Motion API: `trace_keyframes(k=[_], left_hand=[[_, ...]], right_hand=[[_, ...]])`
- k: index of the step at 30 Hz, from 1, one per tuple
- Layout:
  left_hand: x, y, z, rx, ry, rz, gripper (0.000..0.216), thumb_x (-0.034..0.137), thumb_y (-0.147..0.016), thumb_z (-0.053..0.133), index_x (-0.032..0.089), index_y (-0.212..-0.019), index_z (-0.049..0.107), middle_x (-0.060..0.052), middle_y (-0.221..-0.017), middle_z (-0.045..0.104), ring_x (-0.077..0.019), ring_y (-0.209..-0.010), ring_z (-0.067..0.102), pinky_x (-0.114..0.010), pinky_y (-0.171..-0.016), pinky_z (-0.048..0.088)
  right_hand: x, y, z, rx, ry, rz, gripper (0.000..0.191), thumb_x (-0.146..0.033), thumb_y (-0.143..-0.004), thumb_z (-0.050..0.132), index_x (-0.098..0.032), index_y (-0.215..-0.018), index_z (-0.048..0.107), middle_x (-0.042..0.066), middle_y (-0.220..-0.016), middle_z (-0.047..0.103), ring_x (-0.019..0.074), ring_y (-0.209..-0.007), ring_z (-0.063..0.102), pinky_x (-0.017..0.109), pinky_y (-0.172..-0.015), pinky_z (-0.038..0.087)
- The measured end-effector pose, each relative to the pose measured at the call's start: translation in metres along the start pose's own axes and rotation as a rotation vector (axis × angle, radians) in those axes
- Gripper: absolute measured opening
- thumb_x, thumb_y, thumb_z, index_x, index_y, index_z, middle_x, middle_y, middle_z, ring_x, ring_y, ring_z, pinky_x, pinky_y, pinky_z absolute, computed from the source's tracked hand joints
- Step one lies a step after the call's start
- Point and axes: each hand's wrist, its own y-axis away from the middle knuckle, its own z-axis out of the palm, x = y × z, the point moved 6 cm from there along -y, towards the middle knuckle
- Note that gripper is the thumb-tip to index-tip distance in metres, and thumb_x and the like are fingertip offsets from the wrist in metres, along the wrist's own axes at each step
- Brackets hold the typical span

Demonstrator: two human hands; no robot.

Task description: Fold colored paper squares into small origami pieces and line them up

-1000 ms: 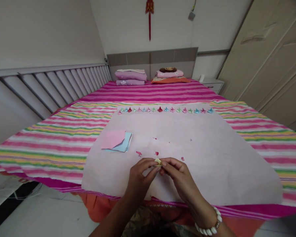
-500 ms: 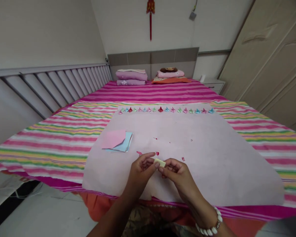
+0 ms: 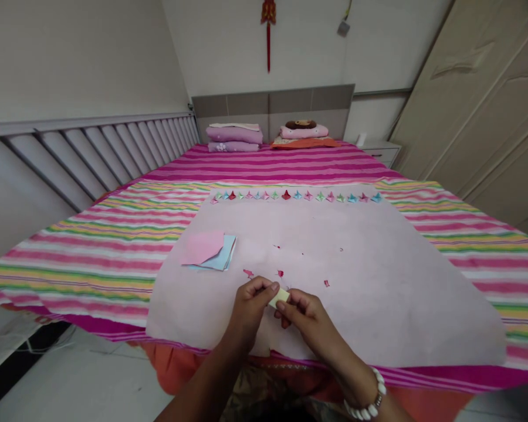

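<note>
Yellow paper (image 3: 280, 298) turned, slightly lower | left hand (image 3: 247, 308) curled tighter | right hand (image 3: 308, 316) lower | both hands pinching it

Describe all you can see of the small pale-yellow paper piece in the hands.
The small pale-yellow paper piece looks matte, four-sided and probably folded; layers can't be made out. It sits slanted between the left hand and right hand, both thumbs overlapping it, against the near part of the large pale sheet. Its underside is hidden.
</note>
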Motion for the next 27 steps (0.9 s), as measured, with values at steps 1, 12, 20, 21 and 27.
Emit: trace_keyframes(k=[1, 12, 20, 21, 27], left_hand=[[-0.003, -0.001, -0.001, 0.014, 0.001, -0.007, 0.029, 0.038, -0.076, 0.064, 0.018, -0.059, 0.054, 0.005, -0.047, 0.05, -0.0105, -0.047, 0.047, -0.025, -0.053, 0.037], [-0.01, -0.011, -0.003, 0.107, -0.096, -0.028, 0.036, 0.049, -0.073, 0.064, 0.017, -0.058, 0.055, 0.004, -0.051, 0.049, -0.0105, -0.05, 0.046, -0.024, -0.051, 0.035], [0.0, -0.026, 0.016, -0.081, -0.113, -0.05, 0.029, 0.04, -0.07, 0.067, 0.016, -0.056, 0.058, 0.005, -0.049, 0.049, -0.0096, -0.049, 0.045, -0.024, -0.053, 0.034], [-0.001, -0.027, 0.02, -0.116, -0.108, -0.055, 0.029, 0.04, -0.071, 0.067, 0.016, -0.057, 0.058, 0.005, -0.049, 0.051, -0.0101, -0.05, 0.047, -0.024, -0.053, 0.035], [-0.009, -0.032, 0.033, -0.212, -0.064, -0.062, 0.027, 0.037, -0.071, 0.067, 0.017, -0.058, 0.056, 0.004, -0.051, 0.053, -0.011, -0.049, 0.05, -0.025, -0.053, 0.038]], right_hand=[[0.001, 0.0, 0.0, 0.001, 0.011, -0.002, 0.035, -0.05, -0.075, 0.066, -0.018, -0.063, 0.059, -0.001, -0.055, 0.058, 0.0125, -0.053, 0.051, 0.025, -0.055, 0.04], [0.012, -0.003, -0.002, 0.084, 0.028, -0.008, 0.043, -0.058, -0.076, 0.061, -0.019, -0.061, 0.054, -0.002, -0.055, 0.056, 0.011, -0.046, 0.045, 0.024, -0.048, 0.036], [0.013, -0.006, -0.021, 0.14, -0.034, 0.014, 0.034, -0.047, -0.07, 0.071, -0.016, -0.061, 0.061, -0.003, -0.053, 0.055, 0.0107, -0.049, 0.044, 0.024, -0.051, 0.033], [0.012, -0.006, -0.023, 0.151, -0.038, 0.009, 0.034, -0.047, -0.07, 0.071, -0.016, -0.06, 0.062, -0.003, -0.053, 0.055, 0.0106, -0.049, 0.044, 0.024, -0.051, 0.033], [0.015, 0.0, -0.033, 0.215, -0.041, 0.0, 0.036, -0.048, -0.068, 0.072, -0.017, -0.056, 0.06, -0.003, -0.049, 0.053, 0.0099, -0.046, 0.039, 0.024, -0.048, 0.03]])
